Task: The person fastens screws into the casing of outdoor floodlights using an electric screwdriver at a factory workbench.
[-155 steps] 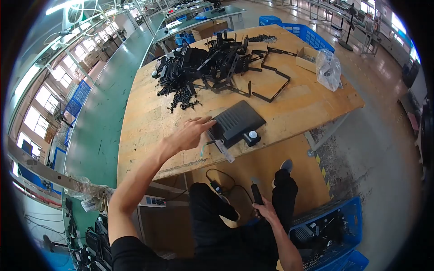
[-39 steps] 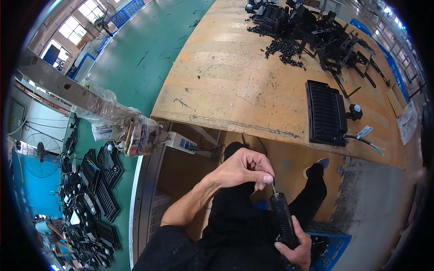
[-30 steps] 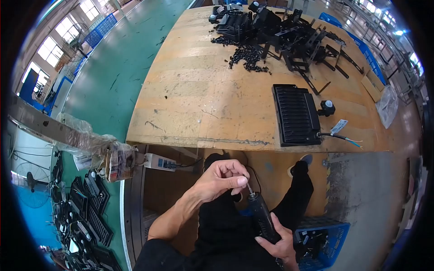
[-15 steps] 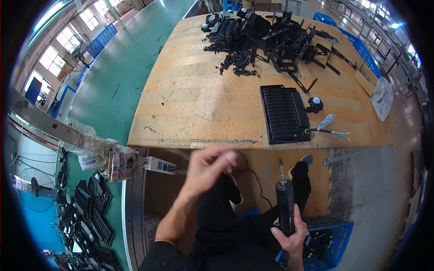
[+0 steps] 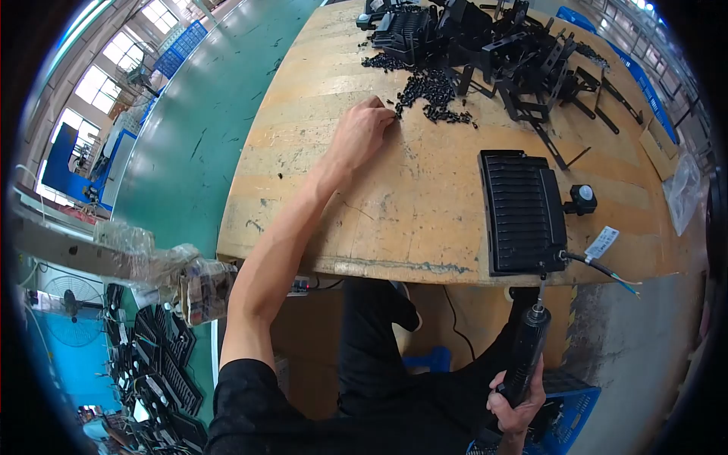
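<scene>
My left hand [image 5: 365,130] is stretched out over the table, fingertips pinched at the left edge of a pile of small black screws [image 5: 431,89]; what lies between the fingers is hidden. Low on the right, my right hand [image 5: 517,406] is wrapped around a black electric screwdriver [image 5: 526,350]. Its bit points up, its tip close to the table's front edge and the lower end of a black finned floodlight [image 5: 523,212]. On the floodlight's right side are a small sensor knob [image 5: 582,199] and a cable with a white label [image 5: 601,243] and bare coloured wire ends.
Black brackets [image 5: 523,106] and more floodlights [image 5: 406,34] are heaped at the back of the wooden table [image 5: 364,220]. A clear plastic bag [image 5: 685,193] hangs at the right edge. Below right is a blue crate [image 5: 576,417]. More floodlights [image 5: 163,356] lie at lower left.
My left hand has moved from in front of the table edge forward to the screw pile. My right hand has brought the screwdriver up and right, nearer the floodlight. The view has shifted.
</scene>
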`<state>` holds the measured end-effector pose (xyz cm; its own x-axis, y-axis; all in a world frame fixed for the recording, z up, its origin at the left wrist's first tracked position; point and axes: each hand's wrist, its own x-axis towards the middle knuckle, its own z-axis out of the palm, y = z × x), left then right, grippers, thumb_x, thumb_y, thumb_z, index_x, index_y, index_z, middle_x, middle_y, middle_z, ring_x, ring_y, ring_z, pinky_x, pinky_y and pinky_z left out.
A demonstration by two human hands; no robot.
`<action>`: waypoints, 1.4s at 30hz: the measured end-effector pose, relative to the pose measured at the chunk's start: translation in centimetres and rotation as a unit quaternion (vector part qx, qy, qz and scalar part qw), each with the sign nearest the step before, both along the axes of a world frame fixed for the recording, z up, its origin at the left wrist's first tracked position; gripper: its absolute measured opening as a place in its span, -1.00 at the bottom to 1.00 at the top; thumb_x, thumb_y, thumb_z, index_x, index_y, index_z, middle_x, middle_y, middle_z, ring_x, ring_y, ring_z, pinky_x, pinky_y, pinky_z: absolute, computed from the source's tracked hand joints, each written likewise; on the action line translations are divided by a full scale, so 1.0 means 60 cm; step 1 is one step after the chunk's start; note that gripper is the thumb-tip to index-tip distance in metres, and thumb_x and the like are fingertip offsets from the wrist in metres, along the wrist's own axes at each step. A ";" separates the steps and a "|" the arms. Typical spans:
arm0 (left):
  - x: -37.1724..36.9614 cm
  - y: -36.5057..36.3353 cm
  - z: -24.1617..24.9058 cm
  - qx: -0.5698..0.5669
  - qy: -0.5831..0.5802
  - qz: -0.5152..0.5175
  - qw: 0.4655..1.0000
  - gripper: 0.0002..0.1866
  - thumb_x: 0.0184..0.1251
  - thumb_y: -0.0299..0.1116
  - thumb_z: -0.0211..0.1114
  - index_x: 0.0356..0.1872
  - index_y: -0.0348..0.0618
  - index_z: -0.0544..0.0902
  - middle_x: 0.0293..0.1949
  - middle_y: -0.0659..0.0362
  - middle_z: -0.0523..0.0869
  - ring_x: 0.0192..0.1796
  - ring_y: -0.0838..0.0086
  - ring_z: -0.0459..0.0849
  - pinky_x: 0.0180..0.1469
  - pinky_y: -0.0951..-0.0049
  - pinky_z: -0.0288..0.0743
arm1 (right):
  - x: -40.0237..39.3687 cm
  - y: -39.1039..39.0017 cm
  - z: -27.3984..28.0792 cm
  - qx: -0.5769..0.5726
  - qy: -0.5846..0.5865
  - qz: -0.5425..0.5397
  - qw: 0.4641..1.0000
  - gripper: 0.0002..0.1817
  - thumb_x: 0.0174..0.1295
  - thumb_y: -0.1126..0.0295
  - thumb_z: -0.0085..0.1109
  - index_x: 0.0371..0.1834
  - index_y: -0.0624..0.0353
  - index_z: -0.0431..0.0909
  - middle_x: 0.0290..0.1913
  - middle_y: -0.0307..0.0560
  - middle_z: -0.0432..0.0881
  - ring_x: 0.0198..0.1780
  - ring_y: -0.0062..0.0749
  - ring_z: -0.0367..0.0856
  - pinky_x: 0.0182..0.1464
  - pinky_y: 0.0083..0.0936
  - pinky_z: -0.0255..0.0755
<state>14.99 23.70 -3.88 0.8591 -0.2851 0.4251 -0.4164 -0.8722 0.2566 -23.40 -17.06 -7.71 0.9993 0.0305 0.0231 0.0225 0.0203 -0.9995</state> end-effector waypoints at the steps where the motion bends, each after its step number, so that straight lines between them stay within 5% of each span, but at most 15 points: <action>1: -0.007 0.001 0.003 0.027 -0.007 -0.021 0.999 -0.75 0.48 -0.49 0.28 0.06 -0.25 0.84 0.00 -0.04 0.80 0.05 0.03 0.77 0.16 0.16 0.64 | 0.002 0.003 0.003 0.006 0.023 -0.008 1.000 0.12 0.08 0.53 0.41 0.78 0.21 0.04 -0.26 0.04 0.71 -0.51 -0.54 0.64 -0.51 -0.61 0.57; 6: -0.059 0.008 0.029 0.038 0.014 -0.060 0.997 -0.76 0.48 -0.48 0.31 0.04 -0.26 0.84 -0.02 -0.02 0.81 0.06 0.06 0.78 0.15 0.19 0.66 | 0.002 0.008 0.002 0.038 0.079 -0.051 0.995 0.13 0.08 0.51 0.44 0.78 0.22 0.04 -0.26 0.05 0.71 -0.51 -0.53 0.64 -0.51 -0.61 0.57; 9: -0.068 0.005 0.034 -0.061 0.068 0.023 0.996 -0.77 0.48 -0.49 0.30 0.02 -0.26 0.84 -0.04 -0.02 0.82 0.06 0.08 0.78 0.15 0.18 0.66 | 0.001 0.004 -0.007 0.034 0.096 -0.045 0.994 0.13 0.08 0.50 0.46 0.78 0.22 0.06 -0.26 0.04 0.70 -0.51 -0.54 0.64 -0.50 -0.61 0.57; 18: -0.055 -0.004 0.022 0.081 0.000 -0.043 0.996 -0.84 0.36 -0.51 0.29 -0.13 -0.26 0.78 -0.13 -0.03 0.77 0.01 -0.01 0.76 0.08 0.05 0.65 | -0.033 -0.014 -0.010 0.000 0.042 -0.024 0.999 0.11 0.06 0.53 0.47 0.76 0.27 0.11 -0.27 -0.01 0.71 -0.47 -0.56 0.64 -0.45 -0.61 0.58; 20: -0.053 -0.007 0.013 0.093 -0.007 -0.037 0.995 -0.87 0.34 -0.47 0.31 -0.17 -0.26 0.74 -0.17 -0.06 0.76 -0.03 -0.04 0.75 0.00 0.03 0.65 | -0.041 -0.025 0.027 -0.028 0.125 -0.021 0.992 0.03 0.09 0.50 0.60 0.66 0.47 0.23 -0.08 0.05 0.81 -0.17 -0.43 0.79 -0.02 -0.45 0.69; 22: -0.062 -0.060 0.025 0.095 0.001 -0.038 0.995 -0.88 0.39 -0.46 0.31 -0.16 -0.26 0.74 -0.16 -0.06 0.78 -0.05 -0.05 0.77 0.00 0.04 0.66 | -0.061 -0.042 0.017 -0.034 0.091 -0.022 0.995 0.02 0.13 0.47 0.63 0.65 0.47 0.25 0.13 0.13 0.79 -0.05 -0.43 0.80 0.08 -0.47 0.66; 24: -0.082 -0.098 0.040 -0.050 0.028 0.053 0.997 -0.89 0.49 -0.45 0.28 -0.14 -0.27 0.72 -0.13 -0.08 0.83 -0.09 -0.05 0.81 -0.01 0.10 0.68 | -0.074 -0.050 0.009 -0.024 0.076 -0.033 0.996 0.01 0.15 0.46 0.63 0.65 0.47 0.25 0.21 0.16 0.77 0.01 -0.43 0.79 0.13 -0.47 0.65; 29: -0.092 -0.303 0.032 -0.165 -0.079 -0.065 0.981 -0.88 0.53 -0.48 0.28 -0.03 -0.29 0.67 -0.15 -0.14 0.84 -0.12 -0.07 0.82 -0.04 0.10 0.67 | -0.070 -0.054 0.020 0.009 0.191 -0.043 0.981 -0.01 0.22 0.49 0.58 0.68 0.47 0.19 0.40 0.17 0.67 0.17 -0.41 0.73 0.30 -0.46 0.55; 33: -0.058 -0.366 0.013 -0.141 -0.018 -0.047 0.989 -0.84 0.58 -0.42 0.29 0.02 -0.26 0.69 -0.13 -0.13 0.86 -0.08 0.00 0.86 -0.04 0.17 0.66 | -0.031 -0.054 0.027 0.004 0.185 -0.017 0.983 -0.03 0.26 0.49 0.55 0.69 0.44 0.18 0.31 0.07 0.72 0.01 -0.50 0.74 0.15 -0.53 0.61; 38: -0.059 -0.374 0.008 -0.195 0.011 -0.061 0.979 -0.84 0.60 -0.41 0.29 -0.03 -0.28 0.72 -0.18 -0.08 0.87 -0.15 0.11 0.88 -0.07 0.25 0.67 | -0.008 -0.052 0.033 0.087 0.206 -0.001 0.975 -0.04 0.30 0.50 0.52 0.73 0.33 0.17 -0.13 -0.14 0.74 -0.41 -0.71 0.61 -0.39 -0.69 0.51; 42: -0.060 -0.372 0.008 -0.204 0.001 -0.069 0.977 -0.83 0.61 -0.39 0.29 -0.03 -0.29 0.75 -0.19 -0.05 0.88 -0.20 0.19 0.87 -0.09 0.31 0.67 | -0.003 -0.047 0.052 0.124 0.213 0.021 0.969 -0.04 0.33 0.50 0.48 0.75 0.31 0.12 -0.22 -0.12 0.71 -0.48 -0.67 0.59 -0.51 -0.67 0.45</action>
<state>11.41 1.41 -3.41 0.8255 -0.2061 0.5255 -0.5219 -0.6332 0.5715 -23.55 -19.88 -4.60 0.9175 0.1186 -0.3796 -0.3976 0.2529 -0.8820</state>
